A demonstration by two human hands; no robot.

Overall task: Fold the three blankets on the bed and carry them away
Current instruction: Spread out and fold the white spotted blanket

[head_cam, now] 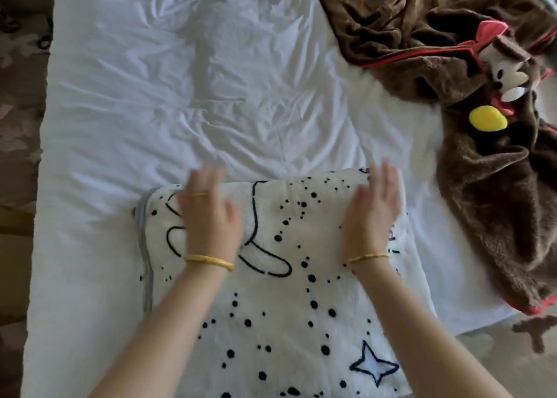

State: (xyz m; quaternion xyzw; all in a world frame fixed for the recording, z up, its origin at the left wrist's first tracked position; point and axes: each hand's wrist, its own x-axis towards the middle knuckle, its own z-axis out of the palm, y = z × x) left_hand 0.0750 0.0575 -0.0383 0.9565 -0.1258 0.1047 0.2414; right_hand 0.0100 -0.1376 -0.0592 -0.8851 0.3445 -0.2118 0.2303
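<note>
Head view, looking down along both bare forearms. Left hand (208, 213) flat on the folded white blanket (271, 301), fingers straight and spread, reaching toward the far fold; blurred at the fingertips. Thin gold ring on one finger, gold bangle (209, 261) at the wrist. Right hand (375, 213) also open, fingers straight and close together, palm turned slightly inward, lying at the far right corner of the same blanket; thinner gold bracelet (368, 258) at that wrist. Hands well apart from each other, neither curled round anything, both resting on the fleece near its far edge.

White blanket folded into a thick rectangle at the near edge of the bed (211, 81), printed with black dots, black looping outlines and a blue-edged star (373, 364); grey trim showing along its left side.

Brown blanket (422, 35) unfolded and rumpled across the far right of the bed, edged in red, trailing down the right side to the near corner. Plush character head (509, 69) with a pink bow and a yellow pad (488, 119) lying on it.

White sheet creased all over. Patterned carpet (18, 96) in dull brown and pink to the left of the bed, paler patterned floor at the lower right.
</note>
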